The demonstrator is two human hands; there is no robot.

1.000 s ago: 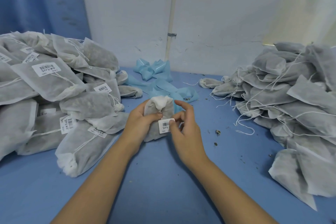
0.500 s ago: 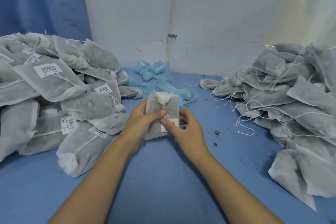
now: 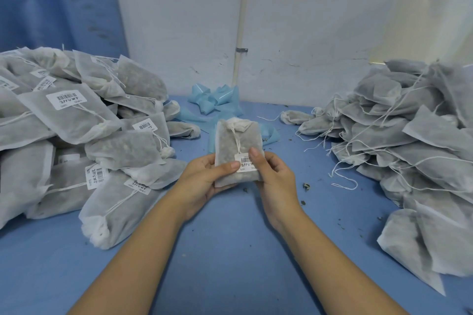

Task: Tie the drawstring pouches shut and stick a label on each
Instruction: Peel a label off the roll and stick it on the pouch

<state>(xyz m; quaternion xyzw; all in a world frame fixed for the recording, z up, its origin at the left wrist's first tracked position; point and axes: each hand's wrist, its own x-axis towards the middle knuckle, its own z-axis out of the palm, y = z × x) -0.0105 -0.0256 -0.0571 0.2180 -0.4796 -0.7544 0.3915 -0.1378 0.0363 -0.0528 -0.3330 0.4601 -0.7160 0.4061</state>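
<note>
The person held one pouch [image 3: 238, 151] upright between both hands, just above the blue table [image 3: 230, 250]; whether its bottom edge touched the surface, I couldn't quite tell. The left hand [image 3: 202, 179] gripped its left side, thumb lying across the front beside the white barcode label [image 3: 245, 162]. The right hand [image 3: 275, 176] clasped the other side, thumb tip pressing on the label's top corner. The drawstring [image 3: 236, 139] hung from the gathered neck down to the label. Labelled pouches [image 3: 76, 135] lay heaped on the left, unlabelled ones [image 3: 409, 135] on the right, with crumpled blue strips [image 3: 215, 100] behind.
</note>
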